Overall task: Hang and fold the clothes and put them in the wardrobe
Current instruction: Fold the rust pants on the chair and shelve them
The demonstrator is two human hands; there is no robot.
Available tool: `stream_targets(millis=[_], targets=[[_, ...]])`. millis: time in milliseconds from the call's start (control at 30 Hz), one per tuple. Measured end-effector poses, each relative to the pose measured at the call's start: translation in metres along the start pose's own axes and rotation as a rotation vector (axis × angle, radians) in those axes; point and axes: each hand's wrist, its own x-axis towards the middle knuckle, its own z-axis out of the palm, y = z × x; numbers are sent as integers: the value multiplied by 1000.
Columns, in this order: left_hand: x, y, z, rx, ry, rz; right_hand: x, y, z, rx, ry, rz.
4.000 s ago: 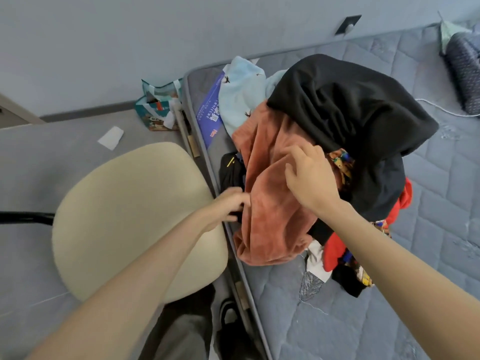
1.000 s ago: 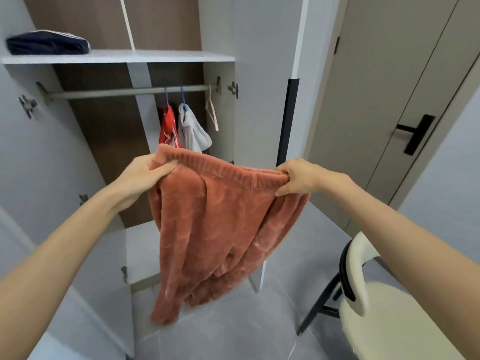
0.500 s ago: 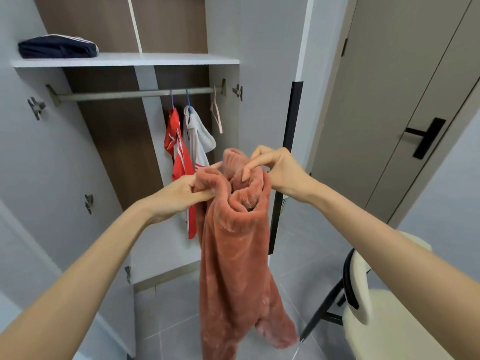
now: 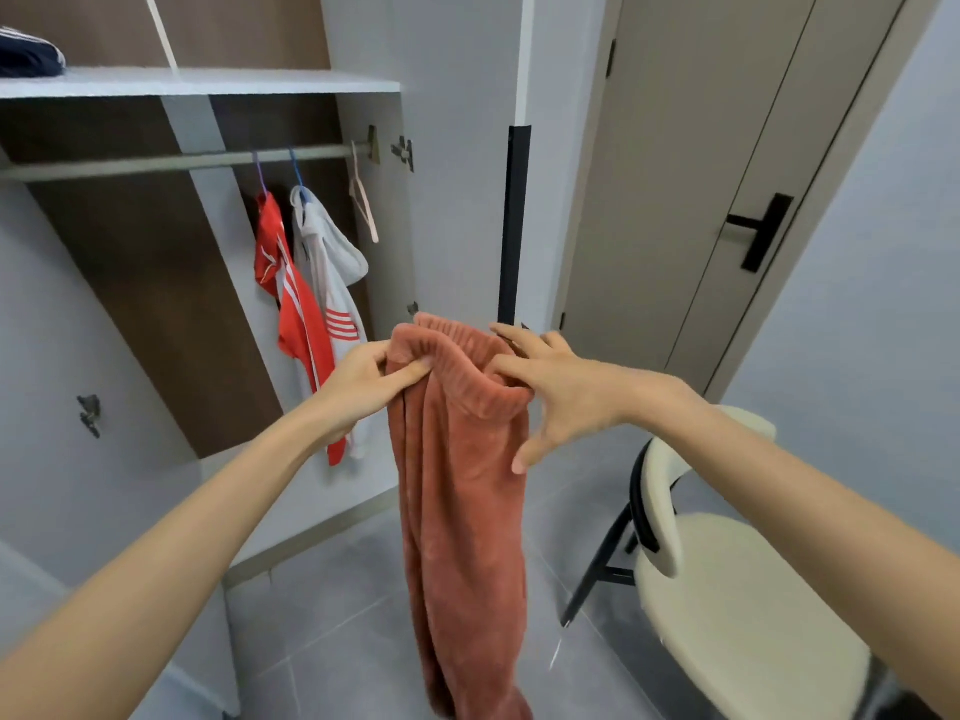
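Wardrobe [image 4: 208, 83] behind; trouser waistband [image 4: 467, 387] apparently between left fingers [image 4: 410, 370].

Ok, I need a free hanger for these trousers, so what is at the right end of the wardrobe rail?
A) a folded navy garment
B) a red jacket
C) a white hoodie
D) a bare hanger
D: the bare hanger hangs on the rail with nothing on it, to the right of the white garment and the red garment.

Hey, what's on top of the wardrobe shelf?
A dark navy bundle with white trim lies at the left end of the shelf. The picture's edge cuts most of it off.
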Motion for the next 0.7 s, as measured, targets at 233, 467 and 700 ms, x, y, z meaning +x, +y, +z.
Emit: stream_targets(millis=[233, 467, 700], targets=[[-6, 3, 8, 162, -147, 130, -14, 6, 29, 3, 337, 126], [-3, 6, 13, 266, -262, 268, -44, 15, 45, 344, 485, 150], [-5, 20, 40, 144, -686, 58, -84, 22, 66, 550, 759, 297]])
